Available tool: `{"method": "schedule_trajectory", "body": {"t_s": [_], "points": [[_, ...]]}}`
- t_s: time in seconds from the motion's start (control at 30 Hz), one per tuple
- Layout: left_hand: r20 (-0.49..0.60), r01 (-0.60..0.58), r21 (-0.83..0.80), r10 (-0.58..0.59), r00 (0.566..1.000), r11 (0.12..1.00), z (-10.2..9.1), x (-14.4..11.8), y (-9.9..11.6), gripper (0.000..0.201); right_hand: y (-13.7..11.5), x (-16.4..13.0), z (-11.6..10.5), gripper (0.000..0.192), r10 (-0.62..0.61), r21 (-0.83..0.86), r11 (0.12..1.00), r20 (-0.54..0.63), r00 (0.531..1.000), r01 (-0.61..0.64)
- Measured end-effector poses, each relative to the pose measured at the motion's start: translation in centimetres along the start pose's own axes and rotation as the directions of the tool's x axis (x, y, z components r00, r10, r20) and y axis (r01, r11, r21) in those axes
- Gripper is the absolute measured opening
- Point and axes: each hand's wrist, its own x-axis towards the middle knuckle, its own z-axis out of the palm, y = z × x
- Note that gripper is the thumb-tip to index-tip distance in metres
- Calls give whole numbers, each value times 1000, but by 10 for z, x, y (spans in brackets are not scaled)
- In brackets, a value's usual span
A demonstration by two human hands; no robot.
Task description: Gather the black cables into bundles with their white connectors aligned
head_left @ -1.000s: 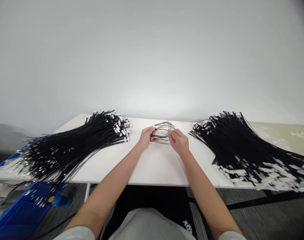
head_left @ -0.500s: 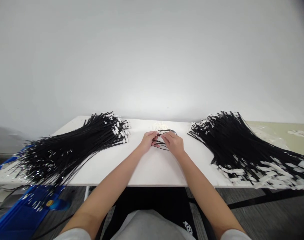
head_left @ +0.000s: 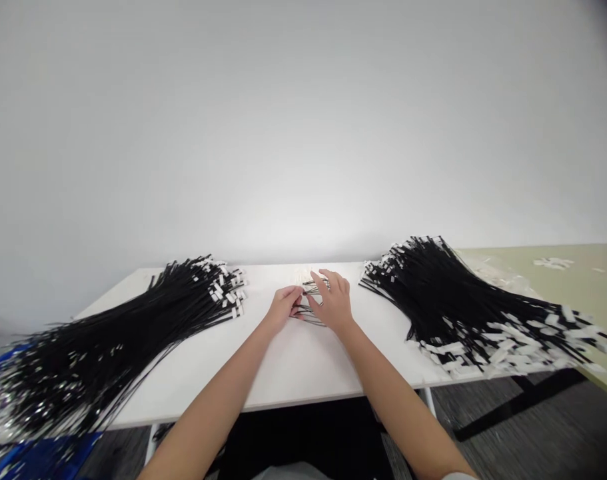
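Observation:
My left hand (head_left: pixel 284 307) pinches thin black cables (head_left: pixel 310 319) over the middle of the white table. Loops of these cables stretch toward my right hand (head_left: pixel 336 303), whose thumb and fingers are spread apart around them. I see nothing gripped in the right hand. Just beyond both hands lies a small heap of white pieces (head_left: pixel 302 272), partly hidden by the fingers. What the left fingertips pinch in detail is too small to make out.
A large bundle of black cables (head_left: pixel 148 320) with white ends lies on the left and hangs over the table edge. Another bundle (head_left: pixel 453 300) with white tags lies on the right. Beyond it, white pieces (head_left: pixel 553 263) lie on a greenish table (head_left: pixel 513 260).
My right hand's fingers have gone from a pinch near the left hand to spread apart. The left hand keeps its hold on the cables. The camera view has tilted and shifted.

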Motion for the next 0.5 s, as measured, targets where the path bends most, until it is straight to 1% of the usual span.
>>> {"method": "schedule_trajectory", "body": {"t_s": [0.1,0.17,0.2,0.23,0.27,0.3,0.33,0.37,0.4,0.43,0.47,0.5], "points": [[63,-49,90,43,997,995,1,-4,4,29,2,1,-1,55,40,-24,999,54,998,-38],[75,-72,156,60,995,985,2,-6,4,27,7,1,0,50,122,33,992,80,989,-125],[68,-85,185,73,995,979,2,-6,4,25,10,2,2,44,182,98,977,82,980,-190],[60,-96,208,86,995,973,2,-6,3,24,13,3,3,36,259,193,944,78,963,-269],[47,-104,223,96,994,969,1,-5,2,23,17,5,4,30,355,314,879,75,932,-360],[37,-106,234,100,994,967,0,-4,1,23,21,7,5,29,465,453,771,82,882,-448],[22,-102,238,100,995,966,-1,-3,1,23,25,10,5,33,574,597,615,108,812,-514],[-1,-94,232,96,995,968,-3,-1,1,23,31,13,3,40,662,730,421,158,733,-538],[-36,-79,210,88,995,975,-6,1,1,23,37,15,0,47,719,832,213,221,659,-511],[-80,-61,163,75,994,985,-8,3,2,24,44,17,-4,52,742,897,18,284,607,-442],[-124,-45,94,56,991,995,-10,5,4,25,52,19,-9,53,734,926,-147,338,589,-348],[-159,-34,8,35,987,999,-12,6,6,26,59,20,-15,51,716,931,-268,365,595,-249]]}}
